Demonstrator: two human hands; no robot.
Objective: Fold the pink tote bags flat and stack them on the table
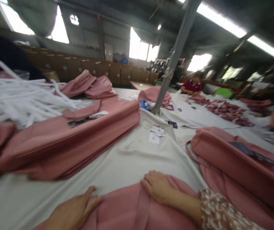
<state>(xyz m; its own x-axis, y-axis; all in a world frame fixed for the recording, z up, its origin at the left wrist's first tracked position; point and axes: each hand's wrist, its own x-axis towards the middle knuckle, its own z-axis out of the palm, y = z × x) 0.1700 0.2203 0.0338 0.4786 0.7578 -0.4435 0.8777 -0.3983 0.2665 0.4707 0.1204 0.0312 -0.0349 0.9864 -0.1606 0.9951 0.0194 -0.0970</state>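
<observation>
A pink, leather-like bag (120, 207) with a band across it lies on the pale-covered table in front of me. At its left edge is my left hand (69, 210), the thumb on the pink material and the other fingers partly hidden at the edge. My right hand (158, 187) rests on the bag's far edge, fingers bent over it beside the band. The patterned sleeve (220, 207) of my right arm crosses the bag's right part. The near part of the bag is cut off by the frame.
Long pink bags (98, 131) lie stacked at left; another pink bag (244, 159) lies at right. White strips (26, 99) are heaped back left. Paper tags (154, 135) lie ahead. A metal post (172, 67) rises behind them. A person in red (191, 86) works farther back.
</observation>
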